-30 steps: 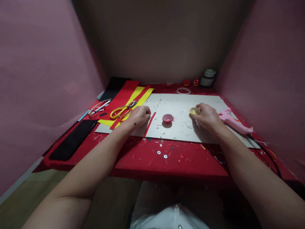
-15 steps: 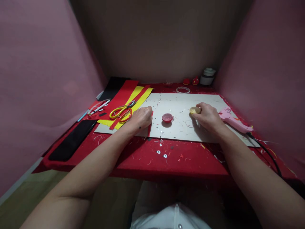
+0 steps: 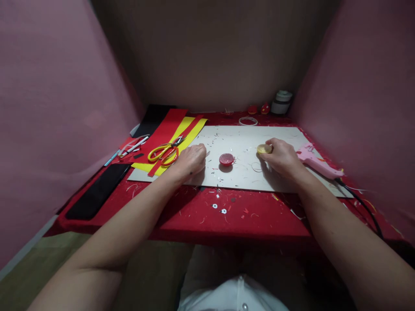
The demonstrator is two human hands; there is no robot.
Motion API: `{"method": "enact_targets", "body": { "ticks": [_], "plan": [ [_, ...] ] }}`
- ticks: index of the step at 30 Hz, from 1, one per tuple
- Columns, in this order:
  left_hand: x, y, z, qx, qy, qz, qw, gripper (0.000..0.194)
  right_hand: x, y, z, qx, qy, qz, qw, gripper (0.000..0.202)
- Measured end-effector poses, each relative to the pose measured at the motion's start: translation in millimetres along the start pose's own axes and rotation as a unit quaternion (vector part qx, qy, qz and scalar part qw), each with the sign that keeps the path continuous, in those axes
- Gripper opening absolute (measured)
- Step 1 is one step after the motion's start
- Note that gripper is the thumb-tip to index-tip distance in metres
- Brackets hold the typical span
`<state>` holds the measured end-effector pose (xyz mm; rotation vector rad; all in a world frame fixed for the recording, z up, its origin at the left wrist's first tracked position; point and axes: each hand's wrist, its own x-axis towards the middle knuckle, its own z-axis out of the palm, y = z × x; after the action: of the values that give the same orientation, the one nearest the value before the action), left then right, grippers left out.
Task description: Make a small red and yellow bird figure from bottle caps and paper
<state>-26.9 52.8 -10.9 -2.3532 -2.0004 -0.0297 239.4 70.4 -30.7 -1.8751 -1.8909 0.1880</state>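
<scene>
- Left hand: beside the scissors; its grip cannot be told.
- Right hand: grips the yellow round piece over the white board.
- Red round piece: rests on the board, between both hands.

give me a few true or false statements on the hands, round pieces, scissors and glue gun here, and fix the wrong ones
1. The right hand holds a round yellow piece. True.
2. The left hand holds the pink glue gun. False: it lies at the board's right side, near the right hand.
3. The scissors lie on coloured sheets. True.
4. The round red piece sits right of both hands. False: it sits between them.
5. The scissors' handles are both green. False: one is yellow, one orange-red.
</scene>
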Motion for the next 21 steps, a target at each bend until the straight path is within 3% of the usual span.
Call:
{"method": "enact_targets", "body": {
  "ticks": [5,12,18,21],
  "plan": [
    [0.2,-7.3,-0.5,-0.015,0.007,-0.012,1.0,0.027,0.9,2.6,1.8,-0.001,0.009,-0.005,1.0,0.036],
    [3.8,-19.1,10.8,-0.058,0.044,0.03,0.997,0.026,0.1,0.3,1.0,-0.005,0.0,0.004,1.0,0.039],
    [6.7,-30.4,5.4,-0.14,0.15,0.019,0.979,0.025,-1.2,-0.8,-1.4,0.017,0.032,0.013,0.999,0.04],
    [3.2,-26.3,-0.7,-0.219,0.173,-0.001,0.96,0.019,-2.7,-2.5,-2.7,0.073,0.073,0.012,0.995,0.04]
  ]
}}
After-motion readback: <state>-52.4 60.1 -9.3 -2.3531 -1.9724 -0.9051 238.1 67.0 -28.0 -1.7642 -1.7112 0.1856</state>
